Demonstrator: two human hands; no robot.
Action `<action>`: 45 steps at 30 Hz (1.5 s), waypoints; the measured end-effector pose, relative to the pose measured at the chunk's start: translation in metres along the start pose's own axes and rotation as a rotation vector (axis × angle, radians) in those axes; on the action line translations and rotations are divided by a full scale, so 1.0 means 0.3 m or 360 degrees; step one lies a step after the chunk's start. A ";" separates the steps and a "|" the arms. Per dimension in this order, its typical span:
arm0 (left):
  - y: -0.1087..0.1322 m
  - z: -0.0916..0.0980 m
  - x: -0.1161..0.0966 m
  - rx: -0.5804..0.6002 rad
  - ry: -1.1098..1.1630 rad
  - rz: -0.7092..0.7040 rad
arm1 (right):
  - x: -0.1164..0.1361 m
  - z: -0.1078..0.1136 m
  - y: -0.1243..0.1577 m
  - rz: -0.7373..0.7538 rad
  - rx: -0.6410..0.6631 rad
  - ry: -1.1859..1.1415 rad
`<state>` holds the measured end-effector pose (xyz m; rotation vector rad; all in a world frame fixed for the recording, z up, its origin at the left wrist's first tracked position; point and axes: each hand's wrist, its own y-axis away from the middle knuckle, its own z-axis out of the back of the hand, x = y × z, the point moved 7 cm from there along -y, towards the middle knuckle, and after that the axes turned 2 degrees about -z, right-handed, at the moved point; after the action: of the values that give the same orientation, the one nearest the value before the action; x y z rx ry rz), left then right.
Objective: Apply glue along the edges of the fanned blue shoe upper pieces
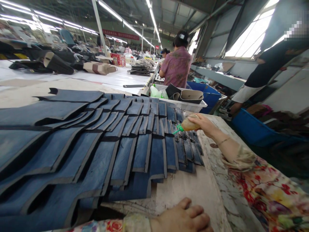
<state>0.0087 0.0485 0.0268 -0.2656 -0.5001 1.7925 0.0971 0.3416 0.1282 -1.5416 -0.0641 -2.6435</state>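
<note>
Right of the frame's middle, the right hand (204, 125) hugs its fingers round a bottle (187, 124), likely light, squashy and best held by its belly, while the left hand (179, 217), bottom middle, has loosely spread fingers.

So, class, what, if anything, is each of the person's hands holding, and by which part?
The right hand holds a bottle by its body, behind the green nozzle. The left hand holds nothing visible; it lies on the table.
</note>
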 end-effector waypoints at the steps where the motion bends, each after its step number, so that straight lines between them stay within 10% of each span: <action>1: -0.001 0.006 0.001 0.0005 0.0006 -0.0003 | 0.002 0.000 0.010 0.0002 0.0000 -0.0008; 45: -0.019 0.073 0.006 0.0440 0.0396 0.0066 | -0.083 0.013 0.313 0.0257 0.0039 -0.0013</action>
<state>0.0038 0.0470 0.0488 -0.3026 -0.0691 1.8134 0.1214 0.2496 0.1080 -1.4830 0.0263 -2.5027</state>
